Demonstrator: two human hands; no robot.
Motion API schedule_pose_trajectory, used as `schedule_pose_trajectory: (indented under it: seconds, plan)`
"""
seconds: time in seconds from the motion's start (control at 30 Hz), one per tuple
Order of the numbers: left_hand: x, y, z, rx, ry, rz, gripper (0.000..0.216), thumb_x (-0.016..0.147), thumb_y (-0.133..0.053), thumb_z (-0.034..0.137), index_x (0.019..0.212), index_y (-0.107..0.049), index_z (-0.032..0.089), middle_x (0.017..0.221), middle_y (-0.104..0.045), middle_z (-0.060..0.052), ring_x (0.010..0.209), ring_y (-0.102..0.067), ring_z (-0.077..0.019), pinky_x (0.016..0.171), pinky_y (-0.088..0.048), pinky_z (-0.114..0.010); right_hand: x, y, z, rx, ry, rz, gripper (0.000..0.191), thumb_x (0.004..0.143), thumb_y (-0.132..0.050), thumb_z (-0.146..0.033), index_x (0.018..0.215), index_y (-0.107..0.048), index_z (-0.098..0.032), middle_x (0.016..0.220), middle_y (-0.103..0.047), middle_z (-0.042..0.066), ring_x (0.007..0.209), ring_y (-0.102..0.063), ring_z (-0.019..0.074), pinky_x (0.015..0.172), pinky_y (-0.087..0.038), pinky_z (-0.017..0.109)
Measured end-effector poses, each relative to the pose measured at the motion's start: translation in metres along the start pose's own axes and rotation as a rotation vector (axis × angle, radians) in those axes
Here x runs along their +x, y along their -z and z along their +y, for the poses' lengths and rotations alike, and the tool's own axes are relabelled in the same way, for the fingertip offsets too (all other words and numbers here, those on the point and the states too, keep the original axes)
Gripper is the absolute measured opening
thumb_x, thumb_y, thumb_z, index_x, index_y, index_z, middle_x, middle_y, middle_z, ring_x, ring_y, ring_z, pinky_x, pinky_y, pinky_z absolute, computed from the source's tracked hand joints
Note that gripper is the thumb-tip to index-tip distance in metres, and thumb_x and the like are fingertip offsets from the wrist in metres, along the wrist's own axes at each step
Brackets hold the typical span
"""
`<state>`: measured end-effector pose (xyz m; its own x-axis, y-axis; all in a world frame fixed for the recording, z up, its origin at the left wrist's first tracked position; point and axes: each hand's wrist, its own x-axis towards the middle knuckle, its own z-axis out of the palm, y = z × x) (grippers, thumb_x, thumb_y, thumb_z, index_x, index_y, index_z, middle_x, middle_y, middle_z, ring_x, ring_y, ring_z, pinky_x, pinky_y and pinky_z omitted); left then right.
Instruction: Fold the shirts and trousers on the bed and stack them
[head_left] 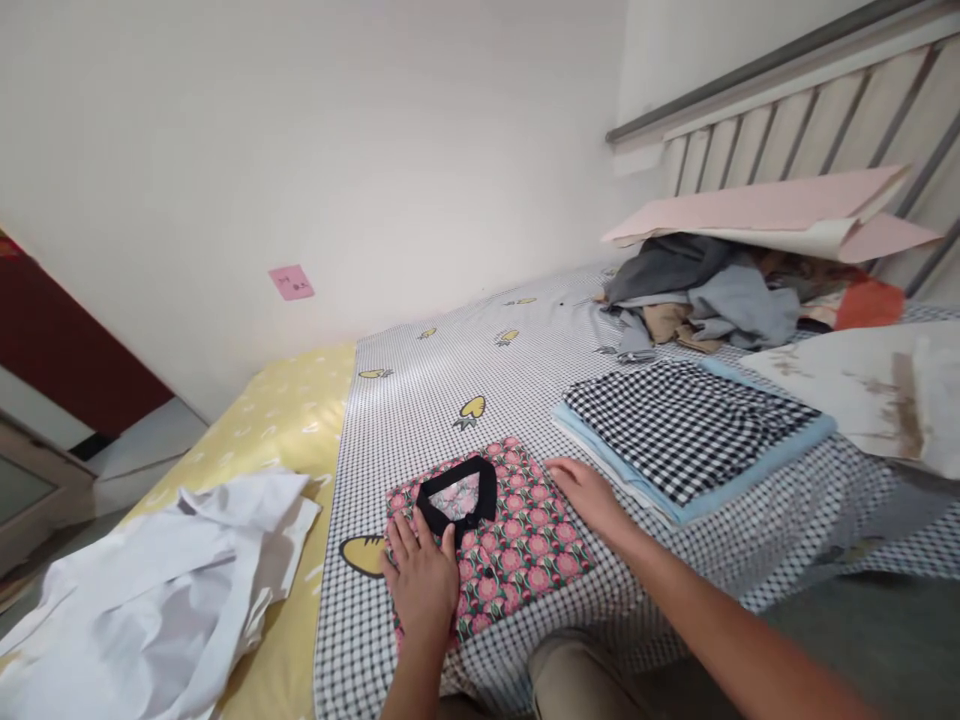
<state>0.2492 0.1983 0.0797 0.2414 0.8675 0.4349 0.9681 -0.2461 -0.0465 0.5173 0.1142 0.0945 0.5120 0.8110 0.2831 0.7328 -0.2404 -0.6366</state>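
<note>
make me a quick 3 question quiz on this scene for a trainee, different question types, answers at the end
1. Which hand lies spread on the floral shirt?

2. True or false: the folded black-and-white checked cloth lies on top of the light blue cloth.

3. Fill in the blank: the floral shirt's collar is ____.

Key:
1. The left hand.
2. True; the light blue cloth shows at its edges.
3. Black.
</note>
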Motion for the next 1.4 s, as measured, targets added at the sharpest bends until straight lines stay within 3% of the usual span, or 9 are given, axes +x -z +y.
schedule_pose_trajectory:
  seconds: [0.13,0.23,0.37,0.47,0.57,0.73,0.93,1.23,1.4]
  plan:
    - [-0.001,-0.005,-0.002,-0.043,0.001,0.032,0.069,0.098,-0.041,0.053,0.146,-0.050,0.004,0.156,-0.043,-0.029,0.148,-0.036,-0.0432,0.117,-0.030,-0.065,0.036,-0.011,-0.011,0.037,-0.019,-0.008,0.035,0.094,-0.049,-0.042,0.118,-0.073,-0.032,0.120,-0.072,0.004,0.111,-0.063,0.0266,0.096,-0.047,0.046]
    - [-0.005,-0.001,-0.001,-0.140,0.028,0.021,0.065,0.099,-0.039,0.051,0.147,-0.050,0.008,0.156,-0.043,-0.027,0.149,-0.034,-0.0423,0.117,-0.029,-0.067,0.037,-0.022,-0.012,-0.017,0.032,-0.048,0.033,0.087,-0.060,-0.048,0.114,-0.073,-0.035,0.125,-0.070,0.004,0.117,-0.059,0.0326,0.097,-0.044,0.054]
    - [-0.005,0.008,-0.004,-0.413,0.104,0.019,0.055,0.101,-0.033,0.044,0.148,-0.048,0.019,0.159,-0.044,-0.019,0.150,-0.034,-0.0342,0.121,-0.026,-0.064,0.034,-0.032,0.002,-0.087,0.123,-0.061,0.036,0.083,-0.064,-0.053,0.110,-0.073,-0.032,0.129,-0.068,0.006,0.118,-0.057,0.0353,0.093,-0.045,0.055]
    - [0.007,0.010,-0.024,-0.666,0.251,0.080,0.049,0.100,-0.032,0.038,0.141,-0.052,0.018,0.157,-0.041,-0.018,0.148,-0.037,-0.0289,0.122,-0.032,-0.053,0.037,-0.038,0.016,-0.070,0.178,-0.055,0.039,0.084,-0.061,-0.059,0.108,-0.073,-0.030,0.129,-0.068,0.007,0.119,-0.058,0.0359,0.092,-0.046,0.054]
    - [0.023,0.009,-0.056,-0.766,0.417,0.131,0.041,0.096,-0.037,0.032,0.127,-0.057,0.013,0.149,-0.042,-0.021,0.143,-0.041,-0.0284,0.120,-0.036,-0.049,0.039,-0.042,0.022,-0.067,0.192,-0.053,0.046,0.084,-0.056,-0.065,0.108,-0.073,-0.030,0.130,-0.068,0.008,0.118,-0.058,0.0366,0.092,-0.046,0.056]
    - [0.039,0.005,-0.088,-0.750,0.406,0.010,0.023,0.089,-0.048,0.033,0.096,-0.066,0.020,0.112,-0.065,-0.011,0.115,-0.060,-0.0253,0.109,-0.047,-0.046,0.039,-0.043,0.024,-0.049,0.187,-0.077,0.053,0.082,-0.053,-0.072,0.101,-0.074,-0.028,0.134,-0.066,0.009,0.120,-0.057,0.0386,0.092,-0.045,0.058]
    - [0.043,0.001,-0.080,-0.720,0.442,-0.070,0.016,0.078,-0.068,0.037,0.086,-0.069,0.024,0.131,-0.063,-0.011,0.126,-0.055,-0.0316,0.109,-0.043,-0.052,0.041,-0.047,0.030,0.079,0.211,-0.003,0.044,0.079,-0.060,-0.069,0.090,-0.077,-0.029,0.124,-0.070,0.008,0.114,-0.061,0.0367,0.096,-0.045,0.061]
    - [0.050,0.005,-0.081,-0.831,0.448,-0.057,0.015,0.083,-0.064,0.038,0.085,-0.071,0.025,0.143,-0.056,-0.007,0.137,-0.051,-0.0253,0.116,-0.040,-0.041,0.036,-0.036,0.021,0.485,0.151,0.036,0.048,0.077,-0.065,-0.072,0.071,-0.073,-0.025,0.130,-0.064,0.010,0.118,-0.060,0.0314,0.103,-0.049,0.048]
    - [0.061,0.006,-0.076,-0.813,0.457,-0.074,0.022,0.087,-0.060,0.040,0.091,-0.074,0.024,0.145,-0.057,-0.007,0.134,-0.055,-0.0241,0.113,-0.044,-0.038,0.037,-0.037,0.021,0.532,0.111,0.083,0.047,0.077,-0.068,-0.069,0.067,-0.069,-0.023,0.126,-0.065,0.011,0.117,-0.061,0.0304,0.105,-0.048,0.047]
